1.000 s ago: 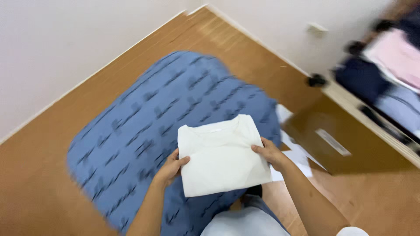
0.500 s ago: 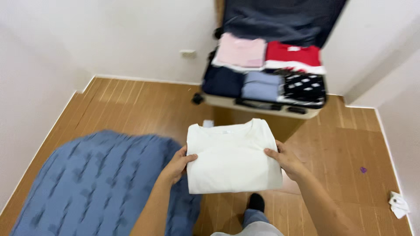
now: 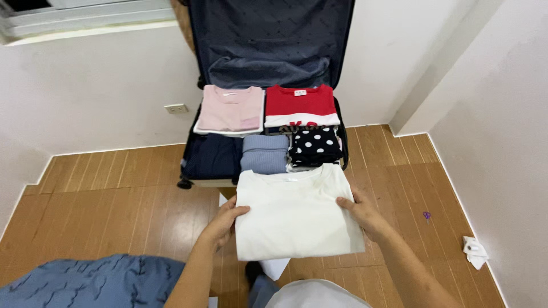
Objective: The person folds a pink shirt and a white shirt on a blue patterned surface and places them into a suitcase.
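Both hands have a grip on a folded white t-shirt (image 3: 297,214): the left hand (image 3: 220,225) pinches its left edge, thumb on top, and the right hand (image 3: 362,215) clamps the right edge the same way. It's held flat in the air just in front of an open suitcase (image 3: 197,181) standing against the wall. Inside sit a pink top (image 3: 231,108), a red top (image 3: 299,104), a polka-dot piece (image 3: 317,145), a light blue knit (image 3: 264,154) and something navy (image 3: 211,157). A blue blanket (image 3: 91,282) lies on the wooden floor (image 3: 114,199), bottom left.
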